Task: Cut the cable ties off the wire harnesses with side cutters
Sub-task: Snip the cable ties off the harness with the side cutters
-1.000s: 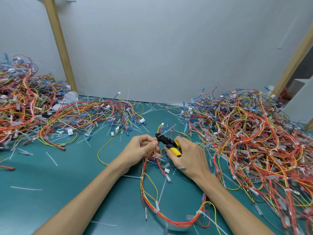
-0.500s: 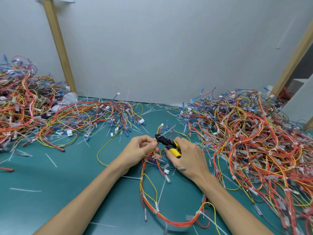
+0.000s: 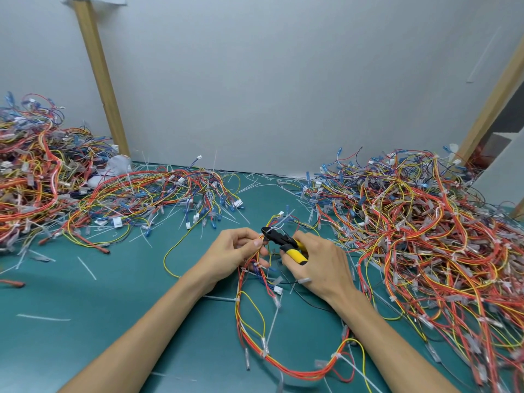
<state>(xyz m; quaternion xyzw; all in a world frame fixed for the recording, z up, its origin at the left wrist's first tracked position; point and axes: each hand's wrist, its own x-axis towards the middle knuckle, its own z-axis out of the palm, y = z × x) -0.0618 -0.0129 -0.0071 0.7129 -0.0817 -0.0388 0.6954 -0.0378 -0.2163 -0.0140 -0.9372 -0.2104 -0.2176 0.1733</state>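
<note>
**wirenut:** Only the head view to go on. Where's this job at?

**snips_42:** Mid-snip, I'd say. Dead centre, the left hand (image 3: 238,251) has its fingers (image 3: 248,234) pinched together on a red, orange and yellow wire harness (image 3: 289,369). The right hand (image 3: 320,265) has its fingers wrapped tight round the yellow-handled, black-nosed side cutters (image 3: 283,241). The nose points to 10 o'clock, right up against the pinched wires. Can't tell if the blades are on a tie or closed, it's too small.

**wirenut:** And the harness itself?

**snips_42:** It droops from the hands toward 6 o'clock in a big loop on the teal-green counter (image 3: 127,302). Several white plastic cable ties (image 3: 336,356) sit on that loop, so this one harness has a good few cuts to go.

**wirenut:** The rest?

**snips_42:** There's a huge tangled heap (image 3: 425,228) of multicoloured harnesses at 3 o'clock, dotted with white ties. My guess is that's the to-do stack. There's a second heap (image 3: 34,177) at 9 to 10 o'clock and a flatter spread (image 3: 156,191) at 11. I can't make out whether those are stripped. Loose white tie offcuts (image 3: 86,268) litter the counter around 9, so plenty has been cut. Overall I'd guess somewhere in the middle, with a lot left.
</note>
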